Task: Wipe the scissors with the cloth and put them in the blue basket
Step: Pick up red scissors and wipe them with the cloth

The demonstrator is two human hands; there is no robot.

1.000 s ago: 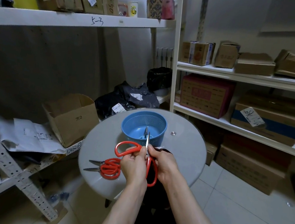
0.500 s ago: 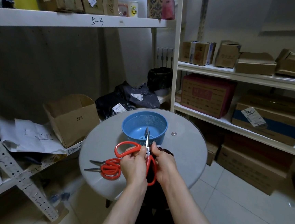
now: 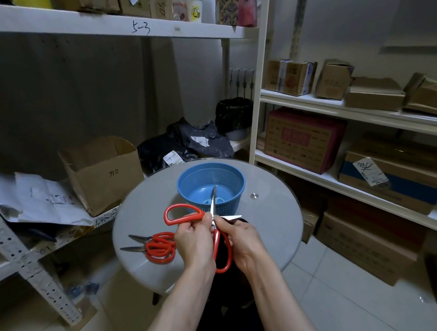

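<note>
Item: red scissors, blades spread, centre frame, just below blue basket.
Left grip curled round handle.
Right grip pinching near pivot; dark cloth barely visible.
Status, my judgement: wiping underway, basket placement pending.
Second scissors waiting on tabletop.

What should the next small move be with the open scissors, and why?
Probably slide the right hand outward along the sideways blade, wiping toward its tip. The scissors are spread open, the left hand grips near the pivot, and they are not yet in the blue basket. The cloth barely shows past the right hand.
</note>
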